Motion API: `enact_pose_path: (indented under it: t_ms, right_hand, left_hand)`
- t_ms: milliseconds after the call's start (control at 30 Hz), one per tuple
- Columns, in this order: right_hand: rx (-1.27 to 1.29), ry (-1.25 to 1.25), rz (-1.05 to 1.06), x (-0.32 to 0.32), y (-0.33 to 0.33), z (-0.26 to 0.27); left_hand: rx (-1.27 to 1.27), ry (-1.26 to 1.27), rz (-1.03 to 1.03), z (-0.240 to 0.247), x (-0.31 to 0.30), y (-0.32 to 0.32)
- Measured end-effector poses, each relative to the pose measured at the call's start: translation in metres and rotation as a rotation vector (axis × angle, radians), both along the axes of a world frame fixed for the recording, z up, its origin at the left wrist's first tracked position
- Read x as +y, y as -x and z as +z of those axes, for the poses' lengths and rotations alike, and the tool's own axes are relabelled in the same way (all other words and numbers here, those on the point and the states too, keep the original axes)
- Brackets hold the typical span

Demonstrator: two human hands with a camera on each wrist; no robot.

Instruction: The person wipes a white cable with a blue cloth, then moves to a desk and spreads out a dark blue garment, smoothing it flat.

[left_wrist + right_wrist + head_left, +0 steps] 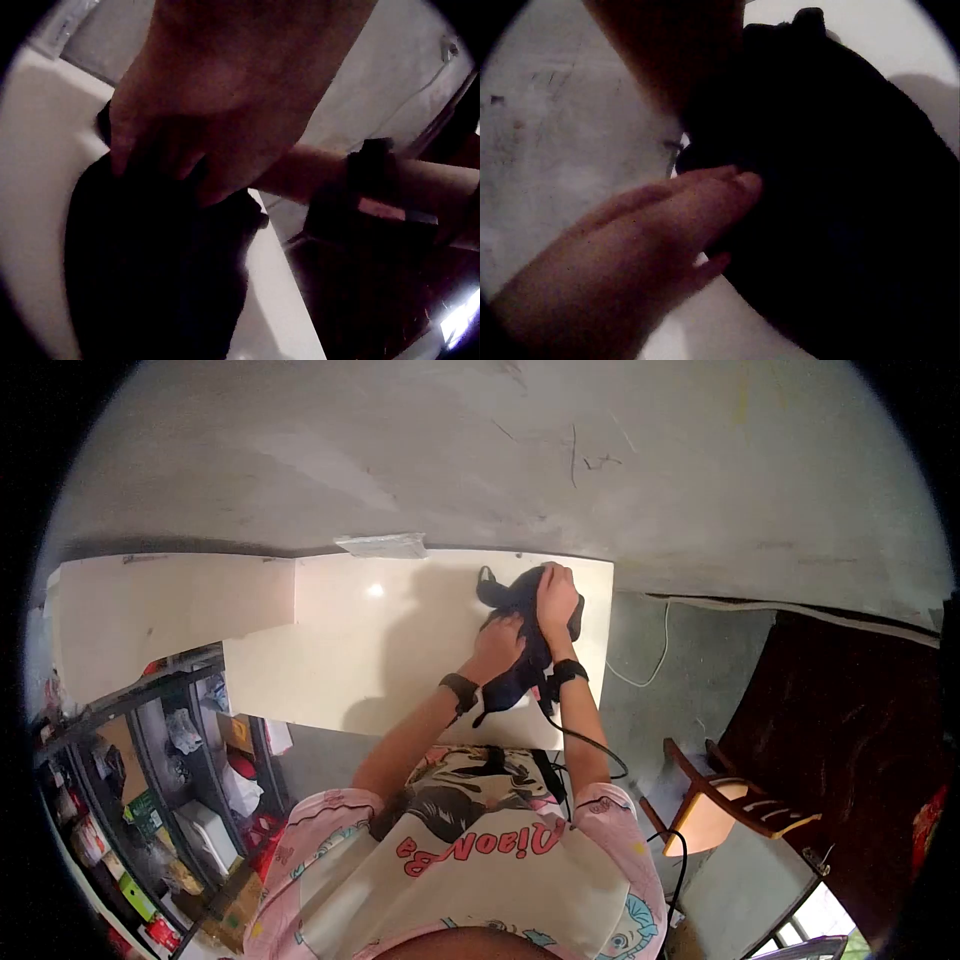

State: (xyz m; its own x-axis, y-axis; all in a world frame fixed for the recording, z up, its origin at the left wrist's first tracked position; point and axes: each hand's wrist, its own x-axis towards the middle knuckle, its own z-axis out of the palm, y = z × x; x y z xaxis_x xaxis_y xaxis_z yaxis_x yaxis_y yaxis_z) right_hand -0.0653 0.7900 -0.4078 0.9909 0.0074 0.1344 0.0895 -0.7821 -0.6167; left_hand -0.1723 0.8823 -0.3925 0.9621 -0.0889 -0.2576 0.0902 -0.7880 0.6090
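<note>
A black or very dark navy cloth item, with a small loop at its far left corner and a thin strap end at the near side, lies on the cream tabletop. My left hand is on its middle; in the left wrist view that hand's fingers curl into the dark fabric. Farther up, my right hand grips the far right part. The right wrist view has its fingers lying over the cloth's edge, with one digit lower at the side. Folds within the fabric are lost in darkness.
A grey wall rises behind the table. Dark shelves full of packets stand at the left. To the right are a wooden chair and a dark brown surface. A black cable hangs by my right forearm.
</note>
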Motion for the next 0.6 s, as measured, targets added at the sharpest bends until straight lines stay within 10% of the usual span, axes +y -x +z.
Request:
enact_pose_path:
  t_ms: [600]
  right_hand:
    - [-0.058, 0.185, 0.478, -0.011, 0.067, 0.001]
  left_hand:
    - [-0.233, -0.291, -0.116, -0.004, 0.007, 0.038]
